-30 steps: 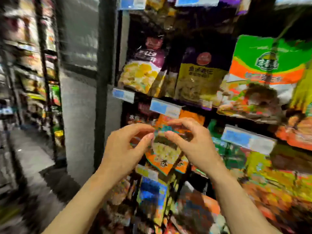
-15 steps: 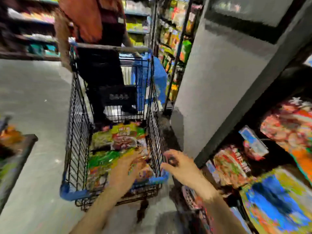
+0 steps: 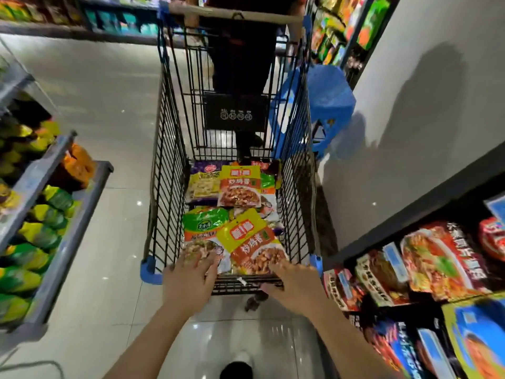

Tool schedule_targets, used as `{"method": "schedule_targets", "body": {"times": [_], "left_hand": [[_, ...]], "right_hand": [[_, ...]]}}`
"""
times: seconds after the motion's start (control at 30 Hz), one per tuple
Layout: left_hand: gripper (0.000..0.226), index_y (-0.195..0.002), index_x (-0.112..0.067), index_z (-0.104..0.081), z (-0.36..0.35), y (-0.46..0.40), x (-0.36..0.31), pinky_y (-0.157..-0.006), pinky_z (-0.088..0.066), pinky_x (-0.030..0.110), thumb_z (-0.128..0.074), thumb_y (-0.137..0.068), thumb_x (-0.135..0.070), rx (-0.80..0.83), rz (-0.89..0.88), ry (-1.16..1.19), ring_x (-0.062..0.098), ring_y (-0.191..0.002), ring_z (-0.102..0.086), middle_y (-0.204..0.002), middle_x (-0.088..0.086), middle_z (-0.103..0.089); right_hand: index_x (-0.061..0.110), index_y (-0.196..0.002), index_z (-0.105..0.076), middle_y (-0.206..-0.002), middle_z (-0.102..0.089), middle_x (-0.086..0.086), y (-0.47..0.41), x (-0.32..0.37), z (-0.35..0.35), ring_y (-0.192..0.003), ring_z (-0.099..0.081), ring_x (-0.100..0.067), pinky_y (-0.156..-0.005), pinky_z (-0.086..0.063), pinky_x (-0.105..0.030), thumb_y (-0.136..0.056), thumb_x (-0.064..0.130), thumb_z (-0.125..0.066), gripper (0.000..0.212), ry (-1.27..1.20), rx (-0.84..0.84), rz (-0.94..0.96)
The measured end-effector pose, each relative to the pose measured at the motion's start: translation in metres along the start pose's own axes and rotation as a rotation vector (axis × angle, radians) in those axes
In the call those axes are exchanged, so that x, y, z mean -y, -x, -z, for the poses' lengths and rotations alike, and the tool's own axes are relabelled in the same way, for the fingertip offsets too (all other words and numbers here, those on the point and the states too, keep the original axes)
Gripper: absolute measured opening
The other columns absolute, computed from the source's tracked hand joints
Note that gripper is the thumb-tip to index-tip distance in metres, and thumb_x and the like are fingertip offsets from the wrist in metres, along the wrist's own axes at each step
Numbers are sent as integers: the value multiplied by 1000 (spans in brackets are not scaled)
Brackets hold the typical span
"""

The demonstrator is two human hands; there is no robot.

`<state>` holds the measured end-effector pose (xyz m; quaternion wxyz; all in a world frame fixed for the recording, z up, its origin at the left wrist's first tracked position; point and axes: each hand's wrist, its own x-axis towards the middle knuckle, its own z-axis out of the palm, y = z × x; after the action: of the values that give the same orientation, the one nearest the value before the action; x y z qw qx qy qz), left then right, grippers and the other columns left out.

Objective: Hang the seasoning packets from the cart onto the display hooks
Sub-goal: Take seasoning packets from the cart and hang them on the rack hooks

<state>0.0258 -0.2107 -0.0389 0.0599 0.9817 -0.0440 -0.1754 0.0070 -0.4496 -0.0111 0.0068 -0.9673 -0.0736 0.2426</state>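
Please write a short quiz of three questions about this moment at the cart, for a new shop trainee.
1. True or false: the left hand holds a packet lifted above the cart.
2. Which packet lies nearest the right hand? A. purple packet B. yellow and orange packet
3. What blue object stands just right of the cart?

Key: 1. False, both hands only reach over the near rim. 2. B. 3. A blue stool.

Both hands reach over the cart (image 3: 166, 170) rim: left hand (image 3: 188, 283) on the green packet (image 3: 203, 233), right hand (image 3: 296, 285) beside the yellow packet (image 3: 251, 242).
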Motion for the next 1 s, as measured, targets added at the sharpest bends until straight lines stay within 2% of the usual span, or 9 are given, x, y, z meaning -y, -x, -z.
{"method": "schedule_targets", "body": {"times": [0.1, 0.2, 0.3, 0.4, 0.57, 0.67, 0.73, 0.87, 1.0], "left_hand": [[49, -115, -31, -69, -14, 26, 3, -75, -51, 56, -31, -87, -43, -30, -18, -33, 36, -99, -67, -108, 5, -72], [62, -132, -38, -55, -29, 60, 2, -99, -33, 60, -13, -88, -50, -49, 25, 11, 33, -126, -52, -133, 0, -59], [77, -144, -43, -32, -44, 96, 3, -111, -14, 52, 9, -80, -55, -56, 53, -17, 25, -143, -28, -151, -6, -38], [74, -145, -41, -31, -56, 133, 0, -113, -5, 51, 7, -83, -55, -85, 47, -9, 24, -144, -27, -150, -4, -38], [53, -130, -31, -57, -77, 195, -11, -107, -14, 49, -24, -91, -45, -118, 36, 31, 30, -128, -50, -128, 3, -63], [47, -129, -31, -56, -97, 231, -15, -106, -21, 49, -32, -90, -41, -199, 10, 59, 31, -125, -53, -124, 3, -65], [45, -133, -32, -45, -109, 254, -17, -105, -27, 52, -32, -91, -42, -196, 6, 73, 30, -126, -52, -126, 2, -64], [48, -136, -30, -46, -125, 292, -9, -103, -24, 50, -29, -93, -44, -147, 4, 85, 29, -130, -48, -132, 3, -60], [56, -137, -28, -50, -133, 316, 10, -105, -20, 51, -14, -99, -48, -140, -38, 61, 30, -131, -47, -135, 4, -58]], "right_hand": [[35, -142, -31, -144, -43, 0, 23, 8, -18, -123, -48, -27, -98, -34, -42, -83, 77, -13, 74, 6, -22, 1], [33, -138, -44, -125, -62, 0, 47, 18, -41, -97, -64, -27, -84, -45, -41, -79, 76, 10, 90, 48, -120, -6], [26, -115, -69, -89, -74, -1, 74, 29, -75, -59, -66, -23, -62, -50, -35, -94, 66, -11, 73, -20, -222, -27], [31, -111, -68, -95, -73, 4, 103, 35, -85, -72, -70, -20, -66, -54, -41, -92, 68, -8, 73, -70, -207, -27], [35, -148, -15, -149, -37, -2, 152, 40, -112, -125, -47, -28, -104, -31, -47, -84, 73, -2, 76, -120, -19, -49], [27, -130, -52, -114, -68, -5, 193, 42, -124, -88, -68, -26, -75, -54, -45, -90, 70, -26, 65, 29, -196, 5], [21, -110, -69, -87, -74, -12, 216, 42, -146, -54, -63, -23, -52, -51, -34, -89, 57, -51, 46, 186, -475, 110], [13, -122, -61, -90, -72, -19, 247, 55, -173, -58, -64, -26, -59, -50, -37, -93, 54, -49, 52, 112, -597, 163], [28, -102, -61, -110, -68, -17, 273, 78, -184, -68, -69, -31, -54, -52, -42, -89, 38, -62, 17, 146, -649, 272]]}}
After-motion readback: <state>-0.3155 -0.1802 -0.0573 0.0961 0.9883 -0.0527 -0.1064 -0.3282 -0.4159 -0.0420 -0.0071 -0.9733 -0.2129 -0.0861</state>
